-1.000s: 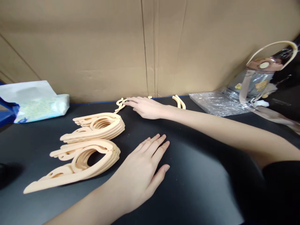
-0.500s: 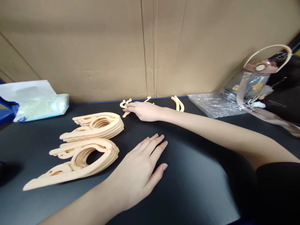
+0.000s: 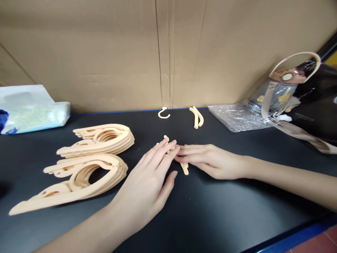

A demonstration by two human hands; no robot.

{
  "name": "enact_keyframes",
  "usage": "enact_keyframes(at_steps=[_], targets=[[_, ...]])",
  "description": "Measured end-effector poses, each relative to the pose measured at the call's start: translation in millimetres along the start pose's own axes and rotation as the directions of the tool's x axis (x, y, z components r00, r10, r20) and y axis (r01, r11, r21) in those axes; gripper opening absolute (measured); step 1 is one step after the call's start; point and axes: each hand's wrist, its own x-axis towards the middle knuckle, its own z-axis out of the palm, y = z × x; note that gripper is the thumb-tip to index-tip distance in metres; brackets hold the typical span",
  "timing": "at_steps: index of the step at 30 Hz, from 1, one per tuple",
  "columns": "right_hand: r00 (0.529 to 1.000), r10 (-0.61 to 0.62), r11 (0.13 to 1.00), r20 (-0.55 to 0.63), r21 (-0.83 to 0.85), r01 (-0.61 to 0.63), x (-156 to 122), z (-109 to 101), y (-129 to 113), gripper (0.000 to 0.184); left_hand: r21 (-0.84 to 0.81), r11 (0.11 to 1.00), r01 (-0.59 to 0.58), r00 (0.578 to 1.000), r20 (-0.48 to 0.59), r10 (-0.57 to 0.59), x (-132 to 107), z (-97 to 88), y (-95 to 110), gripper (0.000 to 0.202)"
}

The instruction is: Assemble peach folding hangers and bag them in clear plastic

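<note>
You had your left hand [image 3: 147,177] loosely spread over small cream pieces [image 3: 185,169] on the counter [image 3: 210,214] — your right hand [image 3: 216,161] covered them too, fingers together, its grip impossible to tell. Cream stacks [image 3: 113,175] lay leftward; a hook [image 3: 163,117] lay beyond.

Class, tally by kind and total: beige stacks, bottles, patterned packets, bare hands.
Front stack and back stack of beige, curved, plastic-looking pieces: 2
Clear bottle with brownish lid: 1
White, blue and yellow packet: 1
Left hand and right hand, bare: 2
Total: 6
</note>
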Motion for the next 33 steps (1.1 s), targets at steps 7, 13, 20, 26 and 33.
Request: enact_keyframes(at_steps=[7,13,20,26,33], targets=[[0.999,-0.045,0.996,-0.02,0.075,0.046,-24.6,9.2,-20.7,0.046,0.059,0.996,-0.062,0.995,0.082,0.057,-2.3,5.1,-2.7,0.042],[0.995,0.074,0.959,-0.073,0.278,-0.051,-10.1,-7.0,-12.7,0.033,0.083,0.993,-0.088,0.994,0.071,0.082,-0.5,0.5,-0.8,0.041],[0.955,0.084,0.926,-0.285,-0.332,-0.18,56.7,-28.7,40.4,0.034,0.073,0.995,-0.072,0.994,0.092,0.065,-1.3,-0.3,-0.4,0.044],[0.973,0.119,0.84,-0.198,-0.502,-0.204,94.2,-19.8,78.5,0.042,0.02,0.998,-0.054,0.991,0.122,0.051,-0.4,-1.1,0.1,0.044],[0.981,0.044,0.862,-0.19,-0.489,-0.134,50.4,-8.6,52.5,0.039,-0.014,1.0,0.009,0.997,0.077,-0.008,-0.5,0.5,-0.6,0.042]])
